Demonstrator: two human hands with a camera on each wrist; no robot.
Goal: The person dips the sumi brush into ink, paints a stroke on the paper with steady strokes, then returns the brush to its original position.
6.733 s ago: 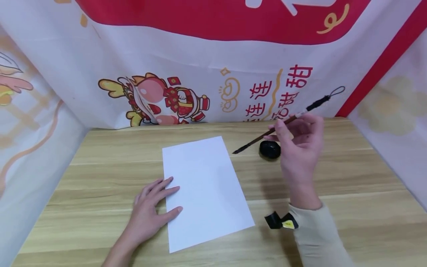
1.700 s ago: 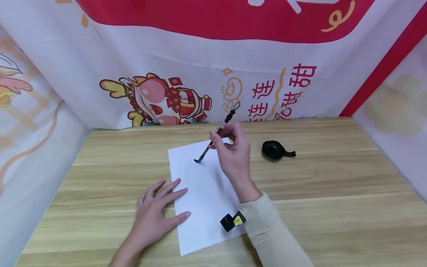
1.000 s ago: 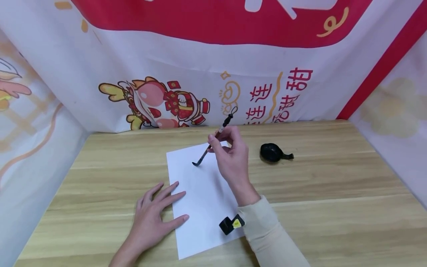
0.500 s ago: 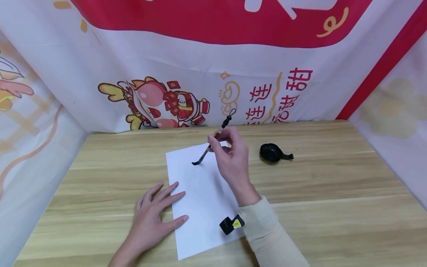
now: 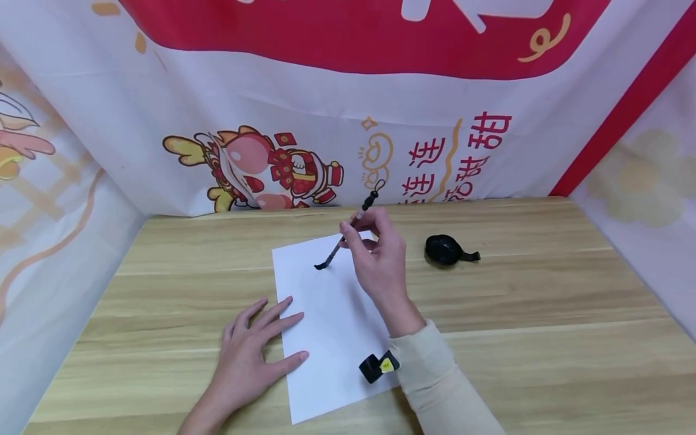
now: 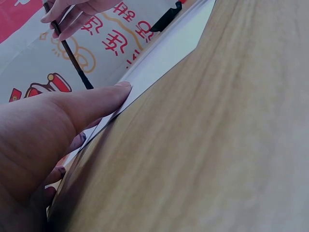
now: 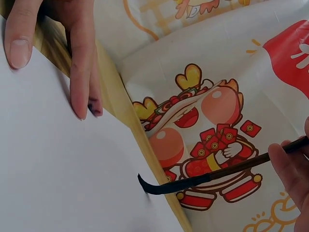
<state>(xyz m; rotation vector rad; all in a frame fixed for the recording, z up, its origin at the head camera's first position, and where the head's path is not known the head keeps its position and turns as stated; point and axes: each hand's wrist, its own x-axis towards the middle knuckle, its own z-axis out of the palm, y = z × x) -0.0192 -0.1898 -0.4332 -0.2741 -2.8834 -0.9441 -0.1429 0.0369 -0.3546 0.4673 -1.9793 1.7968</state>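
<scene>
My right hand (image 5: 380, 260) pinches a writing brush (image 5: 334, 252) over the upper part of a white sheet of paper (image 5: 326, 374). The brush slants, its looped end up and to the right. In the right wrist view, the dark bristles (image 7: 161, 187) bend sideways at the paper's surface. My left hand (image 5: 244, 356) lies with fingers spread over the paper's left edge. The left thumb (image 6: 104, 101) rests on that edge in the left wrist view. Any stroke under the bristles is too small to make out.
A small black dish with a short handle (image 5: 443, 249) stands on the wooden table (image 5: 544, 290), right of the paper. Printed cloth (image 5: 304, 78) hangs behind and at both sides. A black device with a yellow label (image 5: 375, 366) sticks out from the right sleeve cuff.
Since the oldest frame, my right hand has carried the brush leftward from beside the black dish to the paper. Over the last second, both hands have stayed nearly still.
</scene>
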